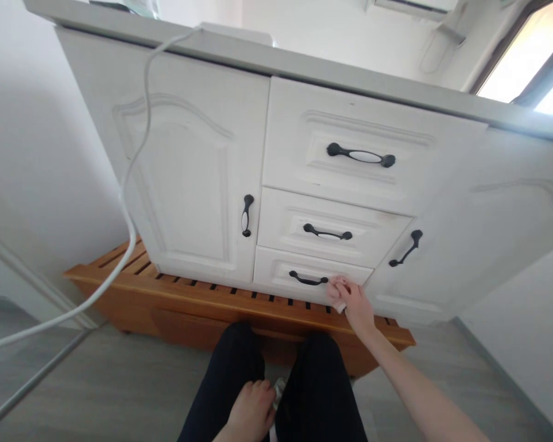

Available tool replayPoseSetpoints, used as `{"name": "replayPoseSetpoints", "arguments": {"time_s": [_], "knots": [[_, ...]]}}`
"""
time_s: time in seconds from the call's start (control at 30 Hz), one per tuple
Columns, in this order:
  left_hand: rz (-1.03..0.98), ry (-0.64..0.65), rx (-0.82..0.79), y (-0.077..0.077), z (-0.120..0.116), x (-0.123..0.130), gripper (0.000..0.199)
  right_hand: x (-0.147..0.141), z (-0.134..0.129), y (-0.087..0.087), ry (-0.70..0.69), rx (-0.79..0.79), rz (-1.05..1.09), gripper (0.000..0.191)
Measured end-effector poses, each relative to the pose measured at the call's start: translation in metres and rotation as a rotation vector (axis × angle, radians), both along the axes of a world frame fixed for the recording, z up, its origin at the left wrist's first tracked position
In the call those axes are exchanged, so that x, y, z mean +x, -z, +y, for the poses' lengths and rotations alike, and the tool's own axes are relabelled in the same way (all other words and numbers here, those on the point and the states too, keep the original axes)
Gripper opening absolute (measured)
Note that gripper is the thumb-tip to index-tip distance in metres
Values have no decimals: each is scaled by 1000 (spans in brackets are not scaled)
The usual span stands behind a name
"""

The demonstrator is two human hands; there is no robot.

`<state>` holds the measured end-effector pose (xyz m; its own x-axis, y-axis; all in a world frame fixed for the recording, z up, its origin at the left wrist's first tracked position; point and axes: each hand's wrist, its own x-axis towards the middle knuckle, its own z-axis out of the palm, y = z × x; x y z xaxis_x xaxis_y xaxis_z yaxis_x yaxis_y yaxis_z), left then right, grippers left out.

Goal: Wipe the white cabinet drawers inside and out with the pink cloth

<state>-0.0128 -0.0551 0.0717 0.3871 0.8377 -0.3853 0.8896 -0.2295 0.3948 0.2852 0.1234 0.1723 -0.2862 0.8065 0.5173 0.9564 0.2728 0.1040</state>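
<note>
White cabinet (239,153): fills the middle of the frame, doors and drawers closed, so the fronts lie flat and reachable.
Slatted wooden platform (203,310): low across the frame, along the cabinet's foot.
Grey counter (304,66): slants across the top.
Legs (230,380): lower centre, knees at the platform, probably to bring the low fronts within reach.
White cable (131,230): hangs loose from the counter down the left.
Bottom drawer (313,269): below centre, its black handle (308,282) standing clear.
Right hand (357,304): right of lower centre, fingertip grip closed on the cloth.
Left hand (253,402): bottom centre, between the thighs; its grip on the whitish item (279,393) cannot be told.
Pink cloth (335,293): just right of the handle, bunched, likely making a small pad against the drawer.
</note>
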Motion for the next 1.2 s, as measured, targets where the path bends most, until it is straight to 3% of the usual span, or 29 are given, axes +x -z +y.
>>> {"name": "replayPoseSetpoints", "arguments": {"time_s": [0.1,0.2,0.43,0.57,0.67,0.9,1.0,1.1,1.2], "knots": [[-2,-4,19,1,0,-3,35,-18,10,-20,36,53,62,58],[4,-13,22,5,3,-3,35,-57,22,-32,21,74,52,53],[14,-6,-8,6,5,-5,36,-169,41,-17,-193,49,-45,36],[-9,-19,22,6,5,-8,35,-209,52,-21,-341,4,-74,32],[-6,-21,25,8,8,-8,36,-229,57,-17,-368,-24,-77,37],[-2,-10,9,7,12,-7,38,-239,47,30,-439,-105,-101,30],[-8,-19,12,8,12,-9,36,-233,50,39,-507,-127,-126,29],[-10,-47,21,12,15,-10,32,-213,56,41,-592,-152,-173,29],[7,-61,0,17,19,-10,33,-173,57,43,-632,-188,-206,32]]}}
